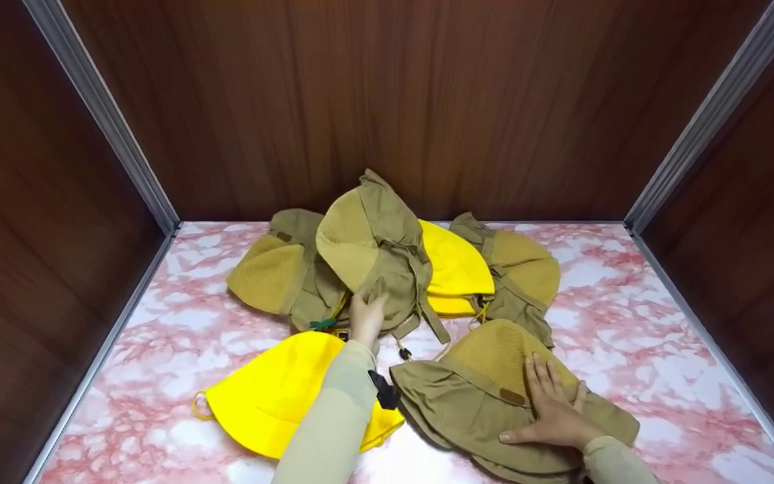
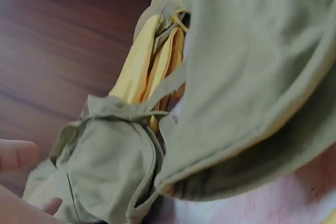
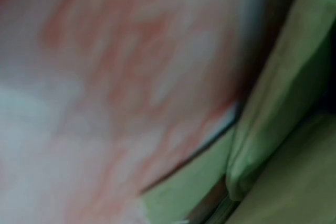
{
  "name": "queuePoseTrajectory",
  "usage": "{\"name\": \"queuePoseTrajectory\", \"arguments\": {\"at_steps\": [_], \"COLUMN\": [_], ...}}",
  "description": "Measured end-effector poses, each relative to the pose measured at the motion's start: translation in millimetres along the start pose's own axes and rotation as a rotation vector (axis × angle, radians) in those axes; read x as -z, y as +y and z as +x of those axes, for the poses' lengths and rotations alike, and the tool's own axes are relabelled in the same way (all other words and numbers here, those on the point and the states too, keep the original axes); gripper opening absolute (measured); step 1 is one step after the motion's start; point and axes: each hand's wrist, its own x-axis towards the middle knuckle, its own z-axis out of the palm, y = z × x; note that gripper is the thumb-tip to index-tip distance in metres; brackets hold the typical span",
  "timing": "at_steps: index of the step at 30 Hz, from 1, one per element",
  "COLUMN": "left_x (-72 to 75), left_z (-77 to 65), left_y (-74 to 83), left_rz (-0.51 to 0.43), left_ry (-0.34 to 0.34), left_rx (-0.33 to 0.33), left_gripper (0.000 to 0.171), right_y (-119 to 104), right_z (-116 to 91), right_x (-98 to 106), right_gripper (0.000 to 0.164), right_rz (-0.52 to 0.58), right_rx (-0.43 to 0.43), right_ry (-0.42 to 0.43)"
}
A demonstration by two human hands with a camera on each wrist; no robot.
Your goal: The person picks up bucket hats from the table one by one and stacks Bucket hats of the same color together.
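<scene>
My left hand (image 1: 368, 314) is at the lower brim of a khaki hat (image 1: 350, 232) with a corduroy crown and neck flap, at the back middle. In the left wrist view, its finger (image 2: 20, 155) and thumb stand apart beside olive hat fabric (image 2: 113, 156). With fingers spread, my right hand (image 1: 551, 413) rests on another khaki hat (image 1: 488, 396) at the front right, which has a small brown label. In the right wrist view, only this hat's fabric (image 3: 289, 129) and the tabletop show; the hand is out of sight.
A yellow hat (image 1: 273, 396) lies under my left forearm. Another khaki hat (image 1: 266, 269) stands at the back left. Behind my hands to the right are a yellow hat (image 1: 454, 262) and a khaki hat (image 1: 528, 265). Dark wood panels (image 1: 394, 101) wall in the marbled tabletop (image 1: 152, 349).
</scene>
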Motion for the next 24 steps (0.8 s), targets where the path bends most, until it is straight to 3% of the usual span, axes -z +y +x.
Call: {"name": "queuePoseTrajectory", "arguments": {"at_steps": [1,2,7,10,15,18,20,24], "left_x": [1.5,4.8,10.2,11.2,6.9,3.0,1.3,1.9], "left_z": [0.3,-17.0,-18.2,-18.1,-17.7,-18.8,-19.5,-20.0], "left_y": [-1.1,21.2,14.6,8.1,2.8,2.7,2.3,4.3], "left_rz": [-0.029,-0.042,-0.172,-0.285,-0.413,-0.393,-0.396,-0.439], "left_ry": [-0.004,-0.001,0.054,0.067,-0.045,-0.095,-0.110,-0.128], "left_rx": [0.015,0.069,0.100,0.119,0.145,0.153,0.168,0.217], "left_gripper": [0.053,0.050,0.039,0.046,0.057,0.057,0.051,0.017], "right_y": [-0.2,0.0,0.8,0.9,1.9,2.1,1.6,-0.4], "right_z": [-0.4,-0.8,-0.8,-0.1,0.9,1.3,1.7,2.4], "right_x": [0.0,-0.5,-1.5,-1.1,-0.2,0.4,1.1,2.1], "right_gripper": [0.131,0.131,0.131,0.132,0.133,0.133,0.133,0.133], "right_rz": [0.007,0.005,-0.003,-0.002,-0.011,-0.002,-0.005,-0.012], "right_rx": [0.006,0.008,0.013,-0.001,-0.029,-0.020,-0.017,-0.018], "right_ry": [0.006,0.007,0.009,-0.011,-0.045,-0.034,-0.028,-0.023]}}
